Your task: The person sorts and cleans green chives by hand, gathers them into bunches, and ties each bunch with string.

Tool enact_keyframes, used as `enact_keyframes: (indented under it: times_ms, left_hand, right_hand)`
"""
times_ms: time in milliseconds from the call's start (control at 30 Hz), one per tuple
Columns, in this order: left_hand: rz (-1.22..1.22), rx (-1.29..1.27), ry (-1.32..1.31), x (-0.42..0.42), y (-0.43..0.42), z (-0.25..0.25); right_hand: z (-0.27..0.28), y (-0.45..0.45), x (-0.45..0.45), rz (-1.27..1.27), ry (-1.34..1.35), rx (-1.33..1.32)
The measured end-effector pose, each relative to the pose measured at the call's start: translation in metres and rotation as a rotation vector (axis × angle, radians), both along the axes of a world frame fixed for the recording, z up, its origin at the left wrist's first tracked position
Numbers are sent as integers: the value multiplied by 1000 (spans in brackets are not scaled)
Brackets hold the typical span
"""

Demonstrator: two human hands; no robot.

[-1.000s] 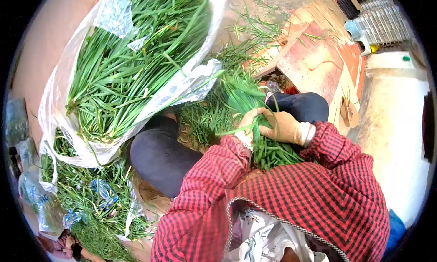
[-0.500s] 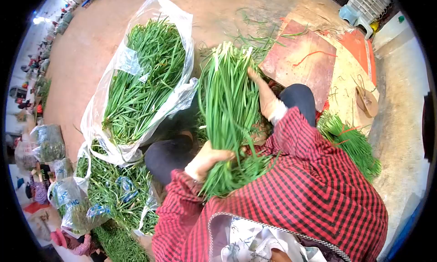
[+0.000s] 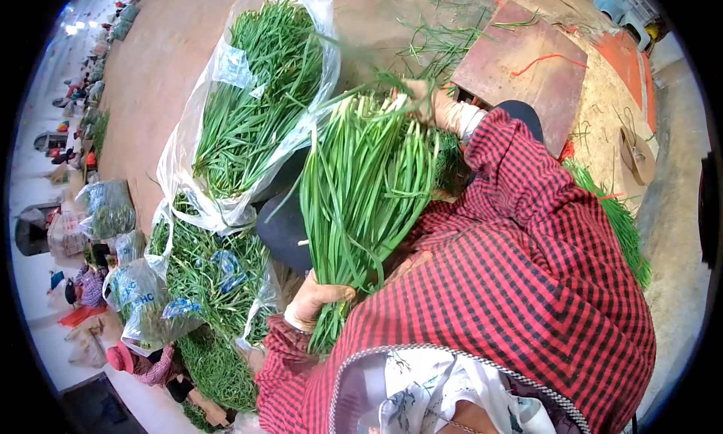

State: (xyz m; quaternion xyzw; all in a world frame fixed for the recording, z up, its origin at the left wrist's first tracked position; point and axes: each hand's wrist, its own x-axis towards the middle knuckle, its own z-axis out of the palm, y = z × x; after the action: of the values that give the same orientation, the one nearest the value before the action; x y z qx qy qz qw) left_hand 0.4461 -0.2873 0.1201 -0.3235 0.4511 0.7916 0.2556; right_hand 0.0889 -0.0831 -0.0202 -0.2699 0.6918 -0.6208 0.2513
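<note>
A thick bunch of long green stalks point(image 3: 365, 185) lies across my lap, its pale ends toward the top. Around its lower, leafy part my left hand point(image 3: 320, 298) is closed. My right hand point(image 3: 433, 102) is beside the pale ends at the top right, smeared by motion, with some green strands near its fingers; its grip is unclear. Left of the bunch, an open clear plastic bag point(image 3: 173, 159) holds more of the stalks. Loose green leaves point(image 3: 218, 283) are heaped below that bag.
At the upper right are a reddish board point(image 3: 520, 65), a tape roll point(image 3: 638, 155) and a tied green bundle point(image 3: 617, 223). Filled plastic bags point(image 3: 143, 298) stand left. Another person point(image 3: 147, 362) sits at the lower left.
The bunch, earlier pressed between both hands low down, was raised with its pale ends up and now leans slightly left. My right hand has moved from its side to the top; my view has shifted right.
</note>
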Motion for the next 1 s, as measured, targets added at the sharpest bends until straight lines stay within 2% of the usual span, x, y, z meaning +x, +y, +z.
enact_keyframes:
  times_ms: [67, 133, 167, 200, 267, 333, 400, 467, 567, 667, 733, 800, 833, 867, 933, 1000]
  left_hand:
    - [32, 28, 15, 7, 3, -4]
    - [67, 31, 53, 24, -5, -23]
    - [87, 62, 72, 25, -2, -23]
    - [106, 94, 90, 26, 1, -22]
    - [221, 205, 127, 18, 5, -11]
    - [258, 271, 65, 22, -1, -22]
    - [262, 368, 26, 16, -2, -21]
    - [282, 325, 45, 16, 2, -21]
    - [144, 368, 76, 18, -5, -36]
    - [190, 376, 5, 20, 6, -22]
    - [184, 347, 17, 29, -3, -41]
    - [106, 549, 8, 29, -6, -50]
    - [206, 492, 31, 37, -4, -46]
    - [203, 495, 28, 39, -7, -50]
    - [58, 331, -73, 40, -16, -61]
    - [73, 409, -99, 31, -10, -40]
  right_hand:
    - [4, 12, -13, -166, 529, 336]
    - [5, 42, -38, -501, 66, 267]
    - [4, 61, -58, -410, 48, 531]
    - [10, 72, -61, -143, 161, 804]
    - [67, 62, -17, 316, 441, 1092]
    - [57, 57, 15, 247, 901, 714]
    - [112, 29, 57, 383, 836, 320]
    - [113, 4, 86, 426, 984, 107]
    - [106, -27, 112, 523, 965, -73]
    - [94, -44, 126, 608, 962, -154]
    - [88, -45, 130, 587, 887, -236]
    - [84, -44, 133, 536, 761, -176]
    - [85, -40, 133, 467, 779, -49]
    - [92, -39, 129, 392, 712, 14]
    - [75, -46, 107, 118, 655, 56]
    - [70, -42, 63, -50, 547, -124]
